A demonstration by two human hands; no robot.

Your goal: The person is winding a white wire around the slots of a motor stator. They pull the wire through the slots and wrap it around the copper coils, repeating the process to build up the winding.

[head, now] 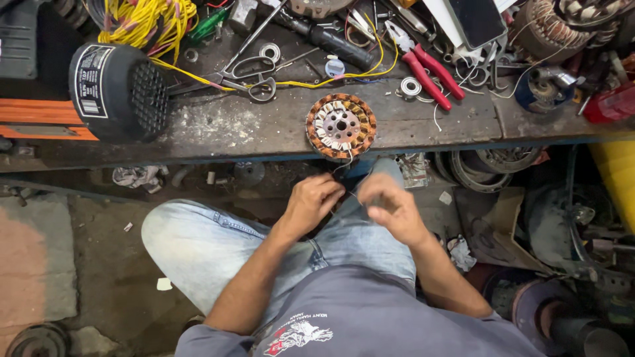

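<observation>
Copper windings fill most slots of the round stator (340, 125), which lies flat at the front edge of the counter (264, 129), directly above the person's knees. Thin lead wires (346, 165) run from its near rim down to both hands, so the coil work appears largely complete and the lead ends look to be the remaining item (whether they are being stripped, twisted or joined cannot be told). The left hand (316, 201) has its fingers curled shut, pinching the wire end; the right hand (387, 201) is likewise closed on a fine strand. Red pliers (426, 73) and scissors (248, 76) lie untouched farther back, beside yellow wire (149, 26) and a black motor cover (119, 89).
</observation>
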